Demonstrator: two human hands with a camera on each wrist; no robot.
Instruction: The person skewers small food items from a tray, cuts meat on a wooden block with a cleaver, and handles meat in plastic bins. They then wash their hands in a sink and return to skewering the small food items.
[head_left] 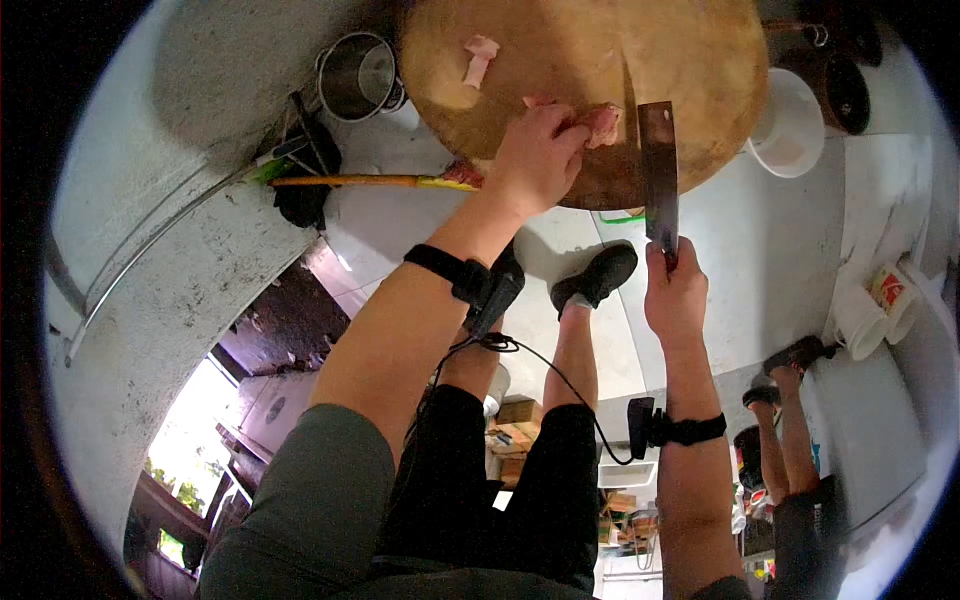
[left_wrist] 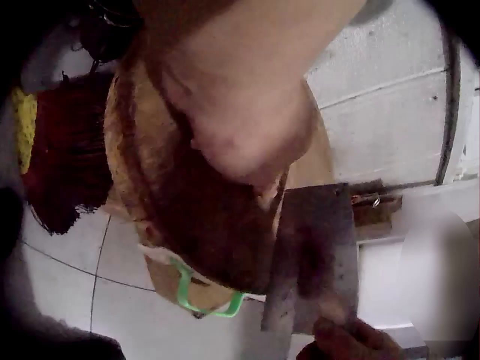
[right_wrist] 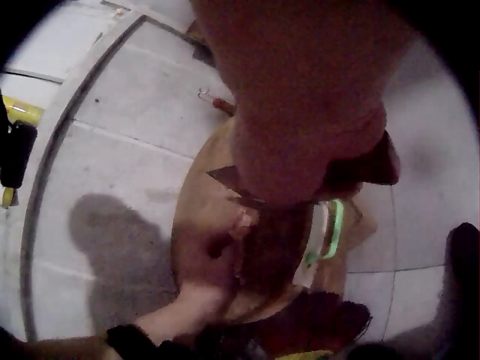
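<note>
On the round wooden chopping block [head_left: 560, 50], my left hand [head_left: 540, 160] grips a piece of raw meat [head_left: 602, 125], whose pink end sticks out past the fingers. My right hand [head_left: 676, 298] holds a cleaver [head_left: 658, 160] by its handle, its broad dark blade just right of the meat and overlapping the block's near part. A smaller strip of meat [head_left: 480, 62] lies apart, farther back on the left. In the left wrist view the cleaver [left_wrist: 315, 247] shows beside the block's edge; the right wrist view shows the left hand [right_wrist: 206, 274] over the block.
A metal pot [head_left: 357, 77] and a broom with a yellow handle [head_left: 350, 181] are left of the block. To its right stands a white bucket [head_left: 787, 125]. A green handle [left_wrist: 184, 289] shows below the block's rim. Another person's legs [head_left: 790, 430] are at the right.
</note>
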